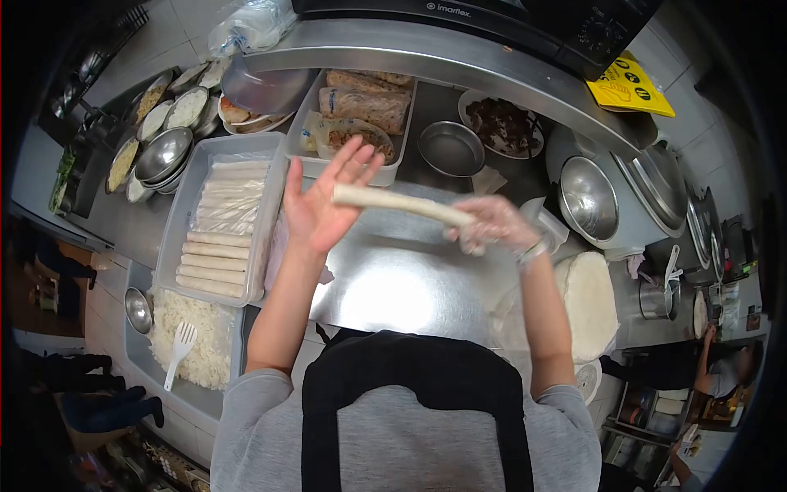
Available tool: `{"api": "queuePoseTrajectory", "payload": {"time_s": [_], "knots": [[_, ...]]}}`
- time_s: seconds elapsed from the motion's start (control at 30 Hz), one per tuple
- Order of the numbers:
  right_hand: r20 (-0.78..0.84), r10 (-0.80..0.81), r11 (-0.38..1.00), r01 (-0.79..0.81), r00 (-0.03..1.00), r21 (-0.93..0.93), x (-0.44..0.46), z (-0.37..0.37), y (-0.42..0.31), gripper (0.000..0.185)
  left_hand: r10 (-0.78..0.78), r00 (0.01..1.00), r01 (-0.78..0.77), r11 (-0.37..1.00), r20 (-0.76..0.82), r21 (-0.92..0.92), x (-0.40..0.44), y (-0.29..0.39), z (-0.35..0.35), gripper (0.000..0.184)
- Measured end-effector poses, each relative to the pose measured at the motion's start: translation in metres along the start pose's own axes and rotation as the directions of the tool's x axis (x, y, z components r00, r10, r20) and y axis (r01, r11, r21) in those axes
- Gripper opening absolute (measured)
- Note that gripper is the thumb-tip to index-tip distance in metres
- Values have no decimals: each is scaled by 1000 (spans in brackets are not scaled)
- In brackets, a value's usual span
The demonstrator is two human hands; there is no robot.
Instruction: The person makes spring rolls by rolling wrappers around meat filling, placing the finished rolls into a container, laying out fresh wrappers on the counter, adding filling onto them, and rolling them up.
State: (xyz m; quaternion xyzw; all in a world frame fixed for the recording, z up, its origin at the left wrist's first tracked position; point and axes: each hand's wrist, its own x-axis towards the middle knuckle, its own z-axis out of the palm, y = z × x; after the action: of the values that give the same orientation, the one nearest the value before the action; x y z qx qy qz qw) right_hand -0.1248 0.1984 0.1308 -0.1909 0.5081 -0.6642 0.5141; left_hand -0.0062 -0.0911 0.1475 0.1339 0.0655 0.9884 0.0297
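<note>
A long pale roll is held above the steel worktop. My right hand, in a clear glove, grips its right end. The roll's left end rests against the palm of my left hand, whose fingers are spread. To the left, a plastic tub holds several similar rolls, the upper ones under clear plastic. A stack of round white wrappers lies to the right, beside my right forearm.
Behind my hands are a tub of wrapped filling, a metal bowl and a plate of dark food. Rice with a white fork lies lower left. A large steel bowl stands right. Other people show at both edges.
</note>
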Motion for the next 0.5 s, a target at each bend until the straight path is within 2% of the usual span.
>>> {"api": "queuePoseTrajectory", "payload": {"time_s": [0.03,0.1,0.17,0.2,0.23,0.27,0.3,0.37,0.4,0.43,0.47,0.5], "knots": [[-27,-188,935,171,982,-310,-18,27,-34,41,-6,1000,6,1000,-1,0,-10,-2,-8,90],[-51,-153,876,112,987,-470,-26,28,-69,39,-271,962,270,961,16,63,-29,-7,-26,91],[84,-171,615,173,982,-770,-24,41,-96,33,-478,877,479,858,-51,184,-42,-18,-50,85],[86,-169,613,173,982,-771,-21,47,-103,33,-595,799,572,713,-79,406,-41,-22,-64,79],[161,-132,549,207,978,-810,-16,54,-107,29,-689,712,614,514,-139,598,-35,-29,-63,73],[234,-88,483,247,968,-840,-10,62,-110,25,-748,633,649,375,-197,662,-28,-37,-61,67],[237,-85,479,248,968,-842,-4,71,-110,25,-730,654,581,316,-199,750,-23,-51,-56,44],[363,-81,233,372,928,-898,9,94,-104,21,-660,736,444,301,-152,844,-4,-72,-32,31],[426,-89,202,436,900,-877,13,103,-100,19,-657,739,440,304,-149,845,0,-79,-22,31],[428,-87,198,437,900,-877,11,108,-98,19,-480,859,387,374,-181,843,4,-85,-13,24],[379,-209,181,417,901,-891,8,113,-96,20,-281,936,320,432,-212,843,6,-87,-9,18],[328,-327,168,396,886,-903,6,117,-96,21,-276,938,317,433,-210,844,8,-86,-9,18]]}}
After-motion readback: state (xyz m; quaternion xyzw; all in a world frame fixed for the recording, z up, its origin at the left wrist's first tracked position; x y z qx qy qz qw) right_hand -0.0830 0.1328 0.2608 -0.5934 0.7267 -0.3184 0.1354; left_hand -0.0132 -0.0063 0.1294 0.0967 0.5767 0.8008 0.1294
